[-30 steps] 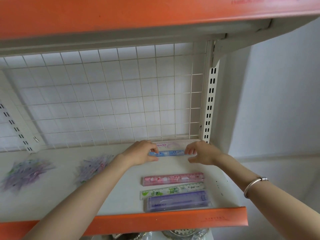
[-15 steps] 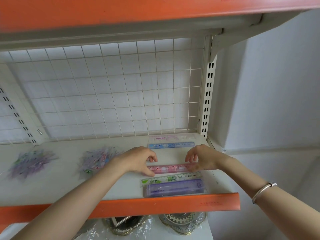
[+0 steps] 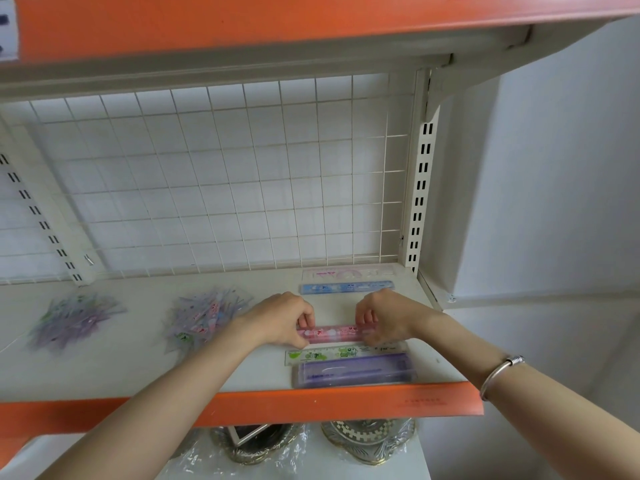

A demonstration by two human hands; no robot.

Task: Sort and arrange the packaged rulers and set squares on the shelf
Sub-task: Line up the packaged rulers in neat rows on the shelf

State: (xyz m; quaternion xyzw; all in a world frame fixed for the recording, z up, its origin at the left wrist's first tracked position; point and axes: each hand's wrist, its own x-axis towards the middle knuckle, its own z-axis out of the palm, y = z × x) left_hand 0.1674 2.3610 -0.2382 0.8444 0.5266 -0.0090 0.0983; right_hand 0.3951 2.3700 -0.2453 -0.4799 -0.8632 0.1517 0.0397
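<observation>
L hand (image 3: 282, 320) & R hand (image 3: 382, 317) each pinch an end of pink ruler (image 3: 334, 334), mid-shelf (image 3: 138, 368), btwn blue ruler (image 3: 347, 287) behind & green ruler (image 3: 346, 353), purple case (image 3: 353, 372) in front.

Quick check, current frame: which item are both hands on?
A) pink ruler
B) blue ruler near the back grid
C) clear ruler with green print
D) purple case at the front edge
A: the left hand and right hand each pinch an end of the pink ruler, while the blue ruler lies apart behind them.
</observation>
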